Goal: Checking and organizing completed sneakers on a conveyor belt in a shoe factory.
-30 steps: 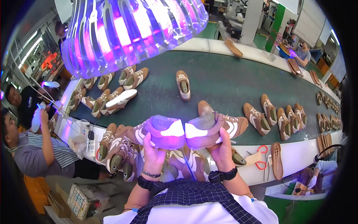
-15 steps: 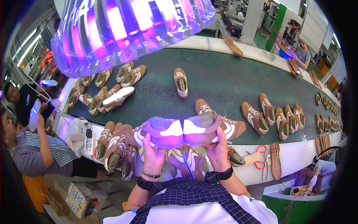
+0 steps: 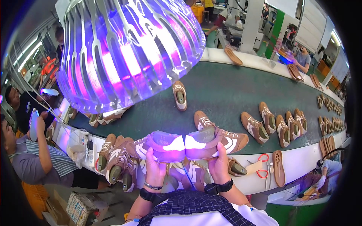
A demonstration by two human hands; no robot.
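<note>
In my left hand (image 3: pixel 155 165) I grip a brown sneaker (image 3: pixel 160 148) with a white side stripe and a white heel patch. My right hand (image 3: pixel 220 164) is closed round a matching brown sneaker (image 3: pixel 203 147). Both shoes are held up side by side, heel patches nearly touching, soles downward and toes pointing outward. Olive shoe lasts fill their openings. Violet light falls on the heels. My thumbs press the near sides; the other fingers are mostly hidden beneath. Just below, more sneakers (image 3: pixel 183 172) stand close to my apron.
A large ribbed violet lamp (image 3: pixel 128 56) hangs at upper left. Several sneakers stand on the green conveyor (image 3: pixel 222 86). Red-handled scissors (image 3: pixel 263 165) and a brown sole (image 3: pixel 278 168) lie on the white ledge at right. A co-worker (image 3: pixel 37 154) sits at left.
My view has tilted, so the lamp shows lower and covers more of the conveyor's left shoes. Both sneakers stay in my hands, heels together, with little change in their pose.
</note>
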